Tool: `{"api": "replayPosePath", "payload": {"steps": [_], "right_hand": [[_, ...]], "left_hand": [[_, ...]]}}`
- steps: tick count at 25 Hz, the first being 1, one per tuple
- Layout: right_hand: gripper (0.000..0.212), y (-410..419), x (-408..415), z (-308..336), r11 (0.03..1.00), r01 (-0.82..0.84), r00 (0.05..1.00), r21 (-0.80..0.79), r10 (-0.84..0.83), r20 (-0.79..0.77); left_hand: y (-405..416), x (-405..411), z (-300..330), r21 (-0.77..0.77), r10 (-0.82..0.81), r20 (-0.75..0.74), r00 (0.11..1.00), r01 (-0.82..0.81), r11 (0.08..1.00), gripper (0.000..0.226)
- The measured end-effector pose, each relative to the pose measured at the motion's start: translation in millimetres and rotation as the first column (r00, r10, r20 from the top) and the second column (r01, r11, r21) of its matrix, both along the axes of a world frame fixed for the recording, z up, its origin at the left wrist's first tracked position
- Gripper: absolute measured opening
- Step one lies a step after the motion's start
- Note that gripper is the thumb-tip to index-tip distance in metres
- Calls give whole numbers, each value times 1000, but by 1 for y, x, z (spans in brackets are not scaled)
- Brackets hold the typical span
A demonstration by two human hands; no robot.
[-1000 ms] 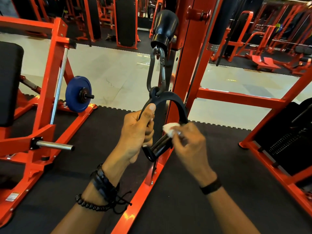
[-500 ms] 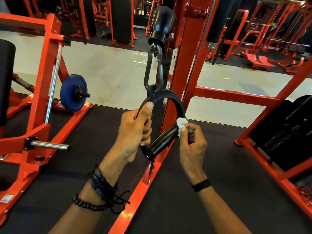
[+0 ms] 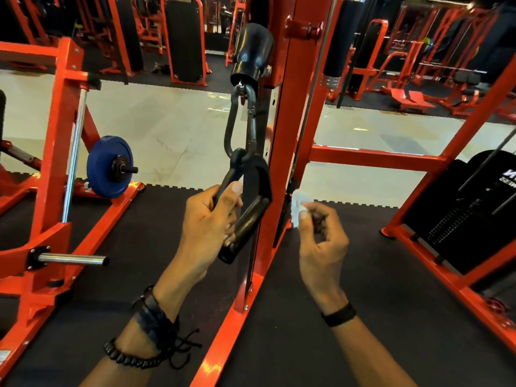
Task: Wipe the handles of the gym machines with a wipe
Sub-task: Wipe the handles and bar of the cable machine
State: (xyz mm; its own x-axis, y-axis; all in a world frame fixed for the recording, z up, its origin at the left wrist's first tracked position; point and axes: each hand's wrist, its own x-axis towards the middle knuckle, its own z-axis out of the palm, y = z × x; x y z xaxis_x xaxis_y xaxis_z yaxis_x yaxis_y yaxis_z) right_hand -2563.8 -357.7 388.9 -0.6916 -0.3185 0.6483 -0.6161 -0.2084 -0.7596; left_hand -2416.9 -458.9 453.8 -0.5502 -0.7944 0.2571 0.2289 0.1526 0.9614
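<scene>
Left hand (image 3: pixel 208 219) grasping black cable handle (image 3: pixel 248 216) below carabiner (image 3: pixel 241 124); right hand (image 3: pixel 321 233) pinching white wipe (image 3: pixel 296 203), just right of handle, apart.

The left hand (image 3: pixel 208 224) hides part of the black handle (image 3: pixel 248 219).

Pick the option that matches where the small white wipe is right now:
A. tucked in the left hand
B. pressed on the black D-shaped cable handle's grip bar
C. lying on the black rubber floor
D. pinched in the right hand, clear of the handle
D: the right hand pinches the small white wipe apart from the black D-shaped cable handle, which the left hand grips.
</scene>
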Motion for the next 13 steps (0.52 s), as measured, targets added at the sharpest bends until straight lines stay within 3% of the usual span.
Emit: {"api": "replayPosePath", "payload": {"steps": [3,6,8,10,11,12,13], "right_hand": [[25,-6,-22,23,998,-44,998,-35,43,-36],[22,-11,-48,36,992,-109,993,-68,105,-61],[13,-12,-69,45,983,-170,982,-69,163,-100],[17,-6,-95,58,969,-238,960,-60,225,-167],[18,-2,-110,66,964,-259,948,-64,241,-208],[18,1,-125,74,958,-279,935,-65,256,-247],[18,3,-140,81,954,-295,922,-60,267,-281]], "left_hand": [[-1,-2,1,-115,184,96,978,-172,978,34],[-2,-5,4,-251,436,131,891,-396,883,9],[6,-15,7,-372,649,93,755,-578,726,41],[32,-40,15,-537,788,-172,591,-727,428,59],[49,-58,20,-605,779,-300,550,-741,291,58],[64,-79,25,-661,733,-377,566,-719,215,54],[71,-100,30,-710,682,-394,616,-675,200,51]]}}
